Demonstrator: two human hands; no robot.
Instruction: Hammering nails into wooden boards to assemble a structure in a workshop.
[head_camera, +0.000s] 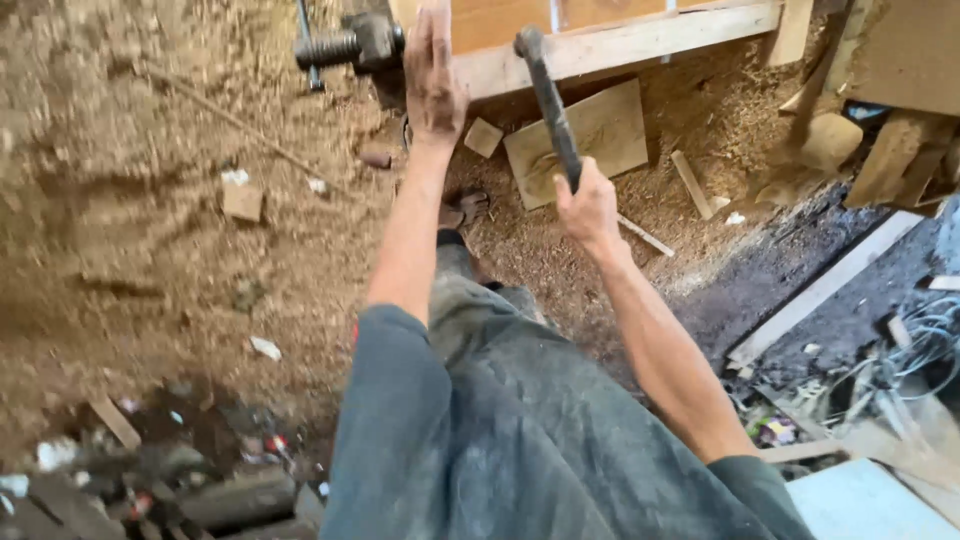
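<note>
My right hand (590, 207) grips the dark handle of a hammer (548, 95), its head raised close to a pale wooden beam (620, 42) at the top of the view. My left hand (433, 75) lies flat with fingers extended against the beam's left end, just right of a dark metal clamp with a threaded screw (352, 44). Orange-brown board (500, 20) sits above the beam. Both forearms are bare; my grey sleeves and trousers fill the lower middle.
Sawdust covers the ground. Wood offcuts lie about: a flat square board (580, 140), small blocks (242, 200), a strip (690, 183). A long pale plank (820, 290) and tangled wires (920, 350) lie at right. Rubble and scraps sit at lower left.
</note>
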